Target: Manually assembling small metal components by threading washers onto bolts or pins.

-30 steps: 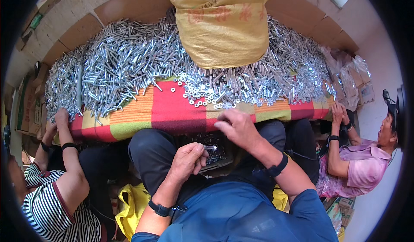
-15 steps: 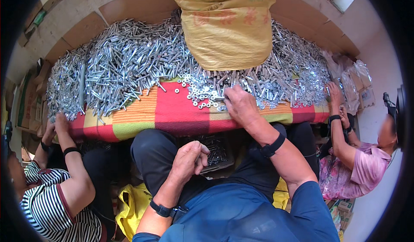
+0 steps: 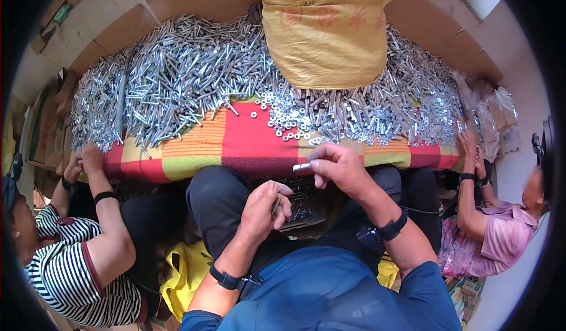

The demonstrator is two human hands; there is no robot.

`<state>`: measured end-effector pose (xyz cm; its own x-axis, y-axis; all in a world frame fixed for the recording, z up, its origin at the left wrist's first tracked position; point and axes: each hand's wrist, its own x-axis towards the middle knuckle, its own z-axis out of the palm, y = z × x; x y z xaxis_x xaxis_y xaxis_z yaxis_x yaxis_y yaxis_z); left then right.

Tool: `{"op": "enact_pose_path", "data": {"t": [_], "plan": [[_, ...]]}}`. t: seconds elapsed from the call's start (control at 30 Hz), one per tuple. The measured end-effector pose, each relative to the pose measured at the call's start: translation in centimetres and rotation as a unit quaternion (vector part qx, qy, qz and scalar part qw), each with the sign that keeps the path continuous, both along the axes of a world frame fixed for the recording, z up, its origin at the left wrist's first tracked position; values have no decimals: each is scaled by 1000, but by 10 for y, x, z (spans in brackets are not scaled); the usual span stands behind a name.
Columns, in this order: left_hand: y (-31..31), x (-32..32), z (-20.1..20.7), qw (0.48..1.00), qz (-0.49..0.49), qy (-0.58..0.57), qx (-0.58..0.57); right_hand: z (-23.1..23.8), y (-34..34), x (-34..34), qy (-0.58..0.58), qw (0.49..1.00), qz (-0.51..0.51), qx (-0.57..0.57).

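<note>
My right hand [image 3: 341,167] pinches a short, shiny metal sleeve [image 3: 301,167] between thumb and fingers, over the front edge of the checked cloth [image 3: 253,145]. Just left of it and nearer to me, my left hand [image 3: 259,211] is closed, with a thin metal rod [image 3: 276,205] partly showing between its fingers. Beyond my hands, loose metal washers [image 3: 287,121] lie on the cloth. Behind them spreads a wide heap of metal bolts or sleeves [image 3: 183,77], too small to tell exactly.
A yellow woven sack [image 3: 327,48] covers the heap's middle. Below the cloth edge sits a bin of metal pieces [image 3: 303,204]. A person in stripes [image 3: 76,260] works at left, another in pink [image 3: 501,230] at right. A yellow bag [image 3: 183,278] lies by my left leg.
My right hand has drawn back from the washers toward me and now shows the metal sleeve at its fingertips. My left hand stays closed near my lap, and a rod now shows in it.
</note>
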<state>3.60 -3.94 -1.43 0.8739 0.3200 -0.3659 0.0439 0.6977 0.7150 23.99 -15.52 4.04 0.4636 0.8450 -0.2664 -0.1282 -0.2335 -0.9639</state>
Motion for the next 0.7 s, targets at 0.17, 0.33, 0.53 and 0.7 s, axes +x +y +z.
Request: {"op": "enact_pose_path", "data": {"t": [0.17, 0.33, 0.53, 0.7], "plan": [[0, 2, 0, 1000, 8, -11, 0, -3, -10, -30, 10, 994, 99, -43], [-1, 1, -3, 1000, 11, -21, 5, -6, -10, -42, -67, 982, 175, -20], [-1, -1, -1, 999, 23, -21, 6, 12, -5, -46, -64, 977, 205, -20], [1, -1, -1, 999, 3, -42, -12, -8, -8, -43, 97, 990, 107, 11]]}}
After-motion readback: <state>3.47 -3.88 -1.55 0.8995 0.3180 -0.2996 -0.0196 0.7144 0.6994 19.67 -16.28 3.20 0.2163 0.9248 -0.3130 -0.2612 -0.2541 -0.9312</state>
